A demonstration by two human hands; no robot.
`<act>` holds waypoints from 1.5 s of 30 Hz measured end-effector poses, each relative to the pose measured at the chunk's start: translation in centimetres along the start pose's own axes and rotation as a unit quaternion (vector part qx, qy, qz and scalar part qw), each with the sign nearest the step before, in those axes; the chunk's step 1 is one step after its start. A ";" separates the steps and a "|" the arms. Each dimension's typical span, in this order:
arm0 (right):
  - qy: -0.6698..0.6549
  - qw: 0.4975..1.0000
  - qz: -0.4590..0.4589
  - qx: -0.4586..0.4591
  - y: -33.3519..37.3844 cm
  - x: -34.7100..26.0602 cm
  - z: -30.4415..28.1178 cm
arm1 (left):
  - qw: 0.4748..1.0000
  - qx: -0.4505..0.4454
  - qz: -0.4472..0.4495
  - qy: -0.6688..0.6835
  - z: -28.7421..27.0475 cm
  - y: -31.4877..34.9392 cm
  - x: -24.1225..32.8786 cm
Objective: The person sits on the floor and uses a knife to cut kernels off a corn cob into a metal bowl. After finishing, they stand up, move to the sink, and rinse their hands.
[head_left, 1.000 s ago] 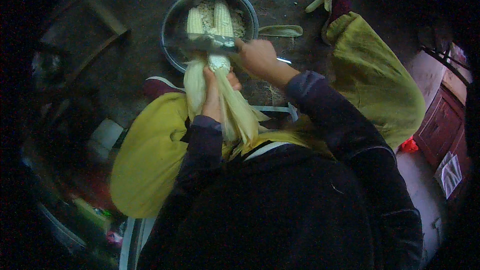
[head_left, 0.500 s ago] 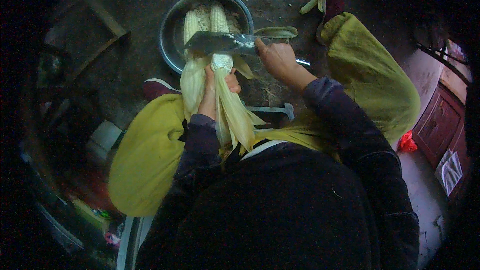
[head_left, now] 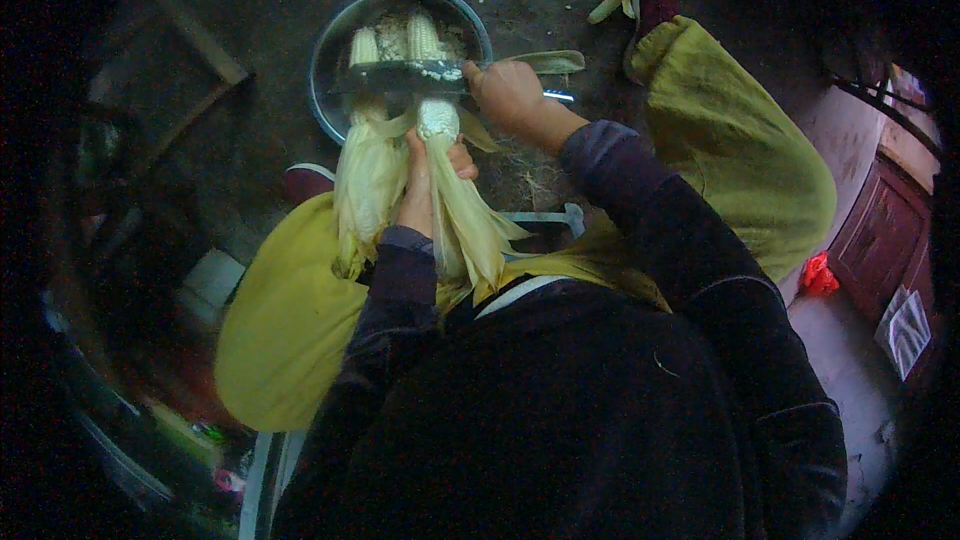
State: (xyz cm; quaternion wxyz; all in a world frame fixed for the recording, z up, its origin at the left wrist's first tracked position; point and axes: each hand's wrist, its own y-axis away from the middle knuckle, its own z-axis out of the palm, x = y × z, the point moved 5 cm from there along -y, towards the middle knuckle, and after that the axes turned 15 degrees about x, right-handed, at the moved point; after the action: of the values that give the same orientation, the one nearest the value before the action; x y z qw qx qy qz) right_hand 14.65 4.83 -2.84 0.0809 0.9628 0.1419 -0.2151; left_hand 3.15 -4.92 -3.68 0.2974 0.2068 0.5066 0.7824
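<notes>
My left hand (head_left: 432, 180) is closed round the base of an ear of corn (head_left: 424, 38), its husk (head_left: 462, 210) peeled back and hanging toward my lap. In my right hand (head_left: 512, 95) is a knife with a broad flat blade (head_left: 400, 78), laid crosswise over the ear, with pale kernels stuck to it. Just left of the held ear is a second husked-back ear of corn (head_left: 363, 47). Both tips reach over a round metal basin (head_left: 328, 55) with pale bits inside. The blade hides the middle of both ears.
A hammer-like tool (head_left: 572, 220) lies in front of my lap. Loose husk pieces (head_left: 548, 62) are on the floor right of the basin and by my right shoe (head_left: 655, 2). A wooden frame (head_left: 205, 45) stands at left; a red bag (head_left: 818, 275) is at right.
My right hand has moved left with the knife, and the blade now crosses both ears farther from me. The second ear's husk has swung a little left. My left hand keeps its grip.
</notes>
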 end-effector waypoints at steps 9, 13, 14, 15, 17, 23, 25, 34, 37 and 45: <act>0.020 0.999 -0.004 -0.028 -0.5 0.0 -0.2 | 0.984 -0.148 -0.052 0.088 0.2 0.9 0.7; 0.025 1.000 0.002 0.006 -1.2 -0.2 1.3 | 0.988 -0.130 -0.043 0.077 -0.1 0.4 0.7; 0.022 1.000 0.000 0.012 -1.4 -0.2 1.4 | 0.992 -0.106 -0.031 0.065 -0.3 0.6 0.8; 0.015 1.000 -0.016 -0.013 -1.7 0.1 1.7 | 0.995 -0.081 -0.019 0.052 -0.5 0.7 0.8; 0.000 0.997 -0.049 -0.063 -3.3 0.6 1.0 | 0.998 -0.069 -0.004 0.010 -1.4 0.4 1.4; -0.072 0.993 0.003 -0.090 -2.3 1.9 0.9 | 0.984 0.135 0.081 -0.083 -0.3 -0.5 2.6; -0.077 0.995 0.007 -0.061 0.6 1.1 0.4 | 0.993 0.109 0.048 -0.014 -2.0 -2.3 2.6; -0.005 0.999 -0.027 0.028 9.7 -3.5 -6.5 | 0.988 0.104 0.105 -0.032 -3.6 2.0 4.0; 0.012 0.998 -0.049 0.046 9.6 -3.7 -7.0 | 0.991 0.068 0.110 -0.021 -4.1 2.0 4.2; 0.015 0.992 -0.095 0.082 9.2 -3.3 -7.7 | 0.996 0.003 0.092 0.003 -3.9 1.5 2.8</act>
State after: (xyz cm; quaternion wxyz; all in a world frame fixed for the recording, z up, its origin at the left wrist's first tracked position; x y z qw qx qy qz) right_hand 17.62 -2.97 6.36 -0.0214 0.9516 0.2156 -0.2180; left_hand -1.73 -6.14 -3.78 0.2220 0.2510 0.4891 0.8053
